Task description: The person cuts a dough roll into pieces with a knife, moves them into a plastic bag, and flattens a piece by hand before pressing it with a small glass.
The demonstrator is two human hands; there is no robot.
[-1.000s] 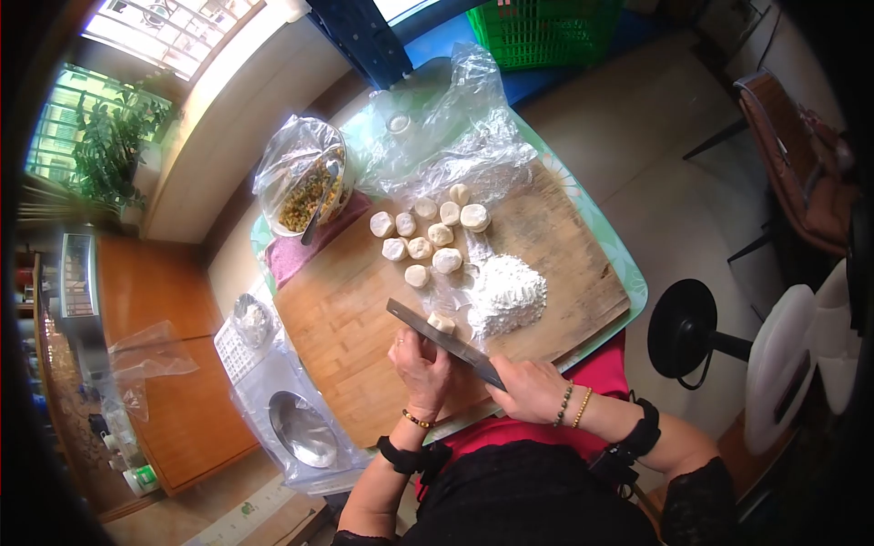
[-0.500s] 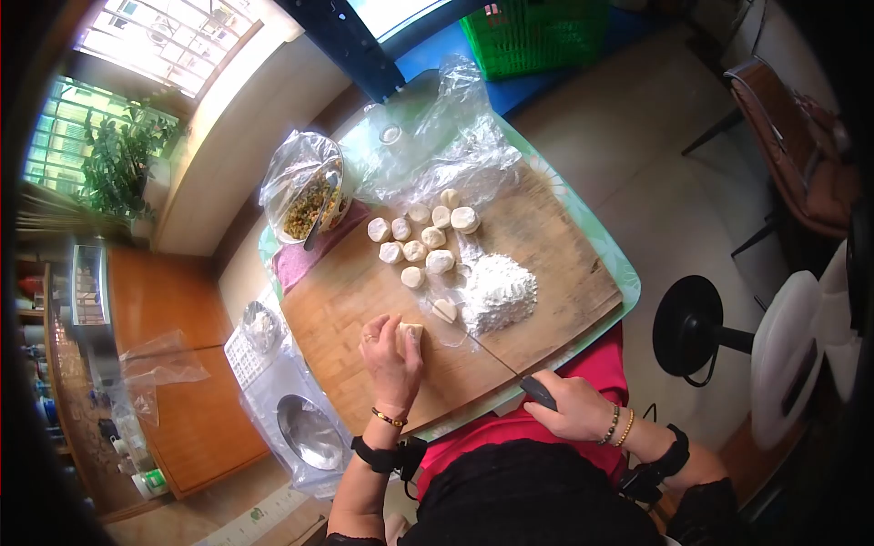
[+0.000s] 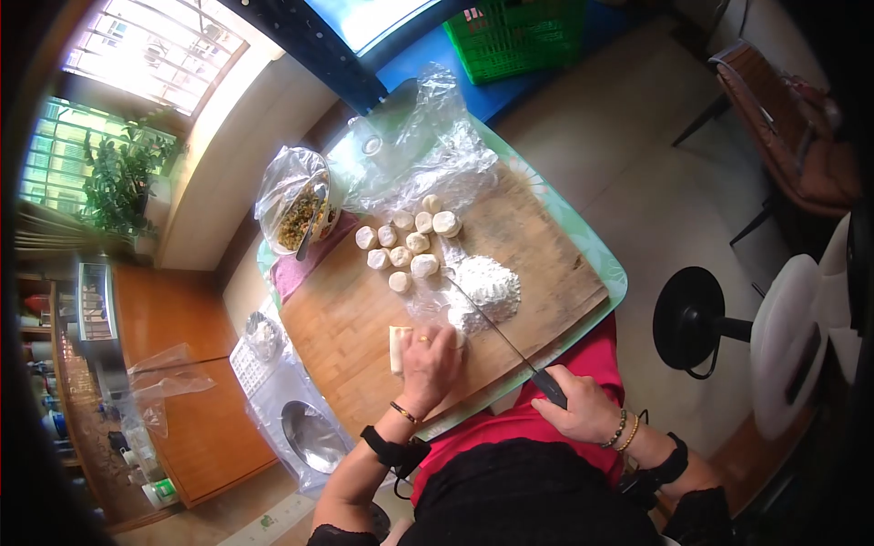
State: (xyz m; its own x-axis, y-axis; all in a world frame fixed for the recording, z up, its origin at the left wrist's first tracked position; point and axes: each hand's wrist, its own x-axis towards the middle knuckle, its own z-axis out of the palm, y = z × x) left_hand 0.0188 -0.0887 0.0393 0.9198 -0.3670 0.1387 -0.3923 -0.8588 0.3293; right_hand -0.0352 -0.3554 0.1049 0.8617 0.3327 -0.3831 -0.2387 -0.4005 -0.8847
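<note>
Head view: the right hand (image 3: 583, 408) is wrapped round a knife (image 3: 549, 387) by its handle, the blade slanting beside a heap of flour (image 3: 487, 287). The left hand (image 3: 431, 364) bends over the wooden board (image 3: 337, 314) beside a dough strip (image 3: 396, 342) (whether its fingers pinch anything, I can't tell from here). Round dough pieces (image 3: 417, 243) lie clustered farther up.

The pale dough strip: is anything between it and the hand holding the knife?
Yes, the left hand: it is right beside the dough strip, between that and the right hand, which grips the knife. The flour pile lies farther off, out of that line.
</note>
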